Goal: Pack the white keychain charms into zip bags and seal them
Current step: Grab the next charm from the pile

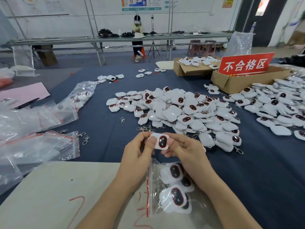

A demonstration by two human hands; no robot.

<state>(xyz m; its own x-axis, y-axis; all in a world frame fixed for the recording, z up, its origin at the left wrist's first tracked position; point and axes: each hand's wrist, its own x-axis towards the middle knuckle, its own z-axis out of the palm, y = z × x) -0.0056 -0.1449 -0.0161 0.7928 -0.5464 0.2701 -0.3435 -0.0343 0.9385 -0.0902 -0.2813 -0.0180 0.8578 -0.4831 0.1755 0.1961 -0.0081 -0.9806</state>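
Charm (160,141) sides hidden under thumbs; zip bag (171,187) partly covered by right forearm. Left hand (138,151) and right hand (183,151) pinch charm between them, fingers curled on it, above near table edge. Dark oval face toward wearer, long axis near upright. Bag lies on beige board (57,187). Navy cloth (105,123), charm pile (181,109), red sign (245,64).

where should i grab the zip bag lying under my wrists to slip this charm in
Probably by the red zip strip along the zip bag's left edge, coming from the left with the left hand. That edge lies flat and bare on the board, while the charms inside bulk up the right part.
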